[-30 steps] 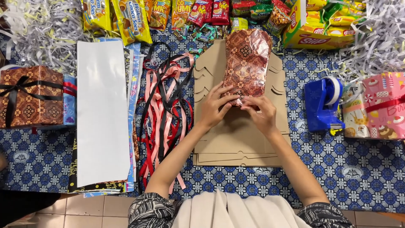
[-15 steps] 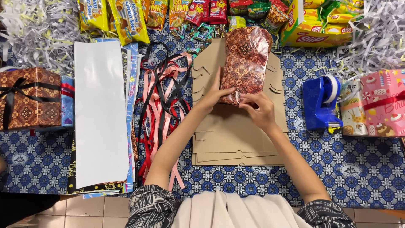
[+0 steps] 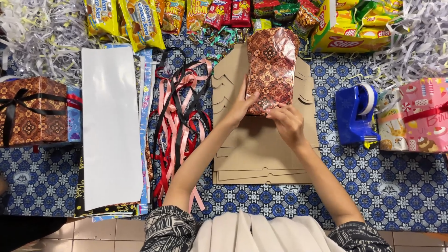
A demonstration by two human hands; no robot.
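A box wrapped in shiny brown patterned paper (image 3: 271,65) lies on a stack of flat cardboard cutouts (image 3: 266,154) in the middle of the table. My left hand (image 3: 241,106) presses flat against the box's near left side. My right hand (image 3: 289,123) pinches the wrapping at the box's near end, fingers curled on the paper fold.
Ribbons in red, pink and black (image 3: 179,121) lie left of the cardboard, beside white sheets of wrapping paper (image 3: 109,126). A blue tape dispenser (image 3: 357,114) stands right. A wrapped brown gift (image 3: 32,109) sits far left, a pink one (image 3: 422,114) far right. Snack packets (image 3: 140,21) and shredded paper (image 3: 37,32) line the back.
Both hands have slid slightly farther up the table along the box's near end; the left hand now lies flatter on the box's side. The box has stayed in place.
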